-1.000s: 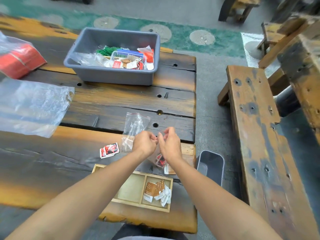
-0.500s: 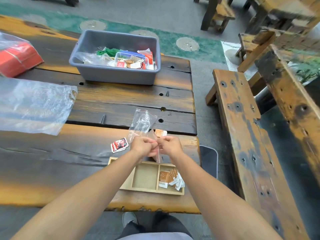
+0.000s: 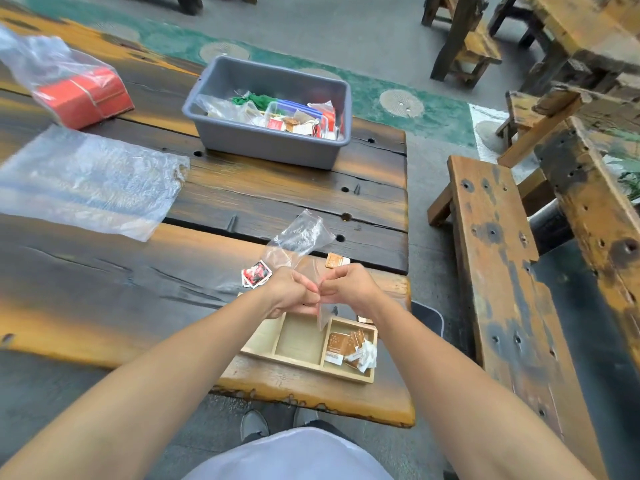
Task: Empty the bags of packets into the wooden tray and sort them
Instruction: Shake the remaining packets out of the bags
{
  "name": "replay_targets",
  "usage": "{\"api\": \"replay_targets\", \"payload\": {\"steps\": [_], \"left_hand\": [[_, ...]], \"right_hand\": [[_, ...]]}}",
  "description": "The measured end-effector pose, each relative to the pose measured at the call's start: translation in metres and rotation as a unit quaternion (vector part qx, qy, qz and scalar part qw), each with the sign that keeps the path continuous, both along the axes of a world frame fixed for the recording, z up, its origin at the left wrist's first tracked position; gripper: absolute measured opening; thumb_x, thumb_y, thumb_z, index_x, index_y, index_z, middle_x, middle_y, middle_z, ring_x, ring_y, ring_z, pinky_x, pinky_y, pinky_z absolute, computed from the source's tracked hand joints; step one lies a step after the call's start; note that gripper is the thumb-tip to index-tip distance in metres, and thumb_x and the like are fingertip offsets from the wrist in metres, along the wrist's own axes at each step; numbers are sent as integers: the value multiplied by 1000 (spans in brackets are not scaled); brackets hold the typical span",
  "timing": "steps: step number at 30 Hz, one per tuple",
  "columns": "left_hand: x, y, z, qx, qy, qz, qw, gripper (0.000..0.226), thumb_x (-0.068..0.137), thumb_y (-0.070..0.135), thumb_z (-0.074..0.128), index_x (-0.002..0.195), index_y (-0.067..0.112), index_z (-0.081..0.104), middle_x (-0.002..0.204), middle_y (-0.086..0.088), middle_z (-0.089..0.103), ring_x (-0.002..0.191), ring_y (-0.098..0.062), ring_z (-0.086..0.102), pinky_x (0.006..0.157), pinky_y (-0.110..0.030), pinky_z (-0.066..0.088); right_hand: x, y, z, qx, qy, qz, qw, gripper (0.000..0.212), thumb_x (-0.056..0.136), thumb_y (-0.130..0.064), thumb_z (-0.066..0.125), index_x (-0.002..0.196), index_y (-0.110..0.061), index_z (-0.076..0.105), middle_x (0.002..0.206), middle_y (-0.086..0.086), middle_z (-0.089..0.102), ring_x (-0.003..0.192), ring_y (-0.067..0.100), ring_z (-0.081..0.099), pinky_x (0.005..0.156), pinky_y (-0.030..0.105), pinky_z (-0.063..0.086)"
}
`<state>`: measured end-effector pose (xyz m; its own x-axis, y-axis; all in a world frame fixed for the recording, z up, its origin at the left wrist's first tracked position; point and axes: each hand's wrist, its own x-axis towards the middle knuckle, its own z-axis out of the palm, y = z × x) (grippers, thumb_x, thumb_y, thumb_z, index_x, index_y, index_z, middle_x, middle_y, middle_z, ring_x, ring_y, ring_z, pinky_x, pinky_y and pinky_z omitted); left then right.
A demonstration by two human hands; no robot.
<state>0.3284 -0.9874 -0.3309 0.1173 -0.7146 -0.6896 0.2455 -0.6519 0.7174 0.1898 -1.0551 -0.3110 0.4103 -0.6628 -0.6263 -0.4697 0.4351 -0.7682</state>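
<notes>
Over the worktop [image 3: 104, 289], left hand [image 3: 294, 294] and right hand [image 3: 349, 289] pinch a clear bag [image 3: 323, 315] above the wooden tray [image 3: 298, 341], probably opening it.

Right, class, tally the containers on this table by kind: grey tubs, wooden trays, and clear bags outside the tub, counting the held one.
Grey tub: 1
Wooden tray: 1
Clear bags: 4 (large flat bag, red-box bag, crumpled bag, held bag)
Total: 6
</notes>
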Motion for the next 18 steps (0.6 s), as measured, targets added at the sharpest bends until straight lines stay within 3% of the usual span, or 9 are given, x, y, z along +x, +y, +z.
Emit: {"api": "replay_targets", "payload": {"steps": [2,5,7,9,12,18], "left_hand": [[-4,5,1,-2,5,22,1000,18,79,-23,66,83,-5,63,83,-20,67,74,-27,71,65,-39,63],[-11,11,2,2,13,82,997,19,78,-20,69,93,-10,64,94,-25,69,79,-32,72,66,-41,62],[-18,13,0,4,13,112,994,21,81,-18,68,100,-10,63,94,-25,70,74,-29,74,66,-39,63],[-27,14,-2,6,-2,121,993,13,86,-13,66,98,-9,64,86,-21,69,63,-21,72,65,-36,63],[-38,13,-4,5,-24,139,990,9,89,-11,63,97,-9,66,82,-19,68,65,-19,69,66,-34,63],[-55,14,-8,-22,-41,167,985,15,83,-6,73,90,-1,60,83,-20,64,69,-22,66,74,-41,61]], "right_hand": [[-4,0,4,21,-11,12,1000,19,75,13,75,93,9,67,98,30,72,93,39,73,89,46,59],[-9,-1,7,42,-14,51,998,35,70,17,77,101,4,67,89,15,74,79,23,75,76,31,61],[-13,-1,5,42,-7,73,996,41,69,19,76,106,4,66,91,15,75,78,20,75,78,31,61],[-18,-3,-1,19,11,92,996,42,69,16,77,107,5,65,99,21,75,83,23,74,85,37,60],[-23,-5,-10,-15,36,101,994,39,69,8,82,104,5,66,99,22,75,85,24,73,85,38,61],[-36,-6,-16,-8,-10,56,998,28,73,12,75,100,13,67,87,24,72,69,25,71,61,27,62]]}}
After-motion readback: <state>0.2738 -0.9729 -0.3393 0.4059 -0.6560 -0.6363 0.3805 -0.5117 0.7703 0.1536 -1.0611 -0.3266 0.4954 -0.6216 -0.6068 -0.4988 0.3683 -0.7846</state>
